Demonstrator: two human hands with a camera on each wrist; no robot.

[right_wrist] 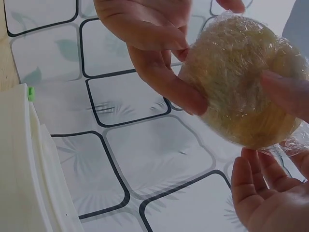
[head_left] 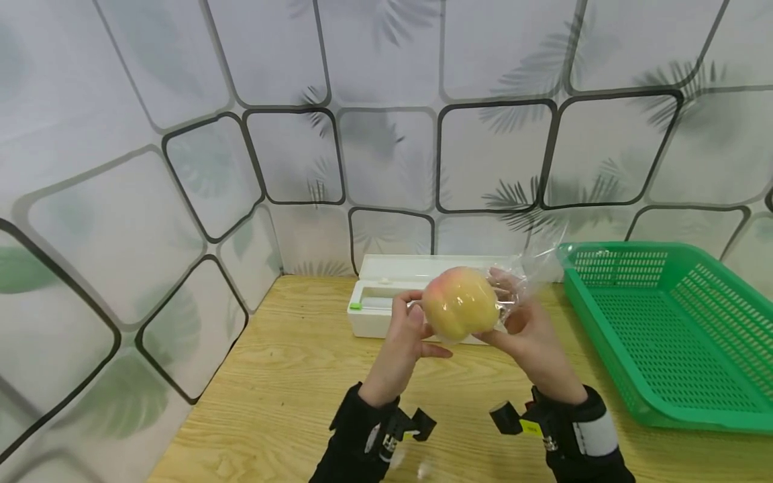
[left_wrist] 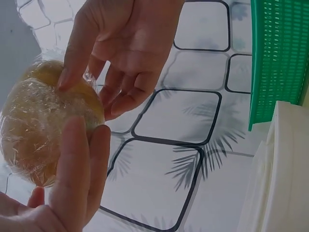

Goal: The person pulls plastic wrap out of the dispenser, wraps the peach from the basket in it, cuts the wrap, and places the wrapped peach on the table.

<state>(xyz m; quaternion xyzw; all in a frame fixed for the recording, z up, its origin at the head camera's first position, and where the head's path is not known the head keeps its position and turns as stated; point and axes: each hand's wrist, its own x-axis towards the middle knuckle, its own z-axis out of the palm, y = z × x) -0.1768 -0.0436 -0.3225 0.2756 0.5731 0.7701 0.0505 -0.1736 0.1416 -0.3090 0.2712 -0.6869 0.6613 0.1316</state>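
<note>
A yellow peach with a pink blush (head_left: 460,303) is held up above the table between both hands, close in front of a white box. Clear cling film wraps it, creased and bunched over the side that the left wrist view shows. My left hand (head_left: 406,335) holds the peach from the left, thumb and fingers at its side. From the right, my right hand (head_left: 531,339) grips it, with a loose end of cling film (head_left: 540,265) standing up past the fingers. In the right wrist view, fingers of both hands touch the wrapped peach (right_wrist: 236,92).
The long white cling film box (head_left: 371,325) stands behind the hands with its lid (head_left: 398,267) raised and a green slider (head_left: 355,306) at its left end. A green perforated basket (head_left: 634,376) is at the right. Patterned sheeting (head_left: 386,154) hangs behind the wooden table (head_left: 272,402).
</note>
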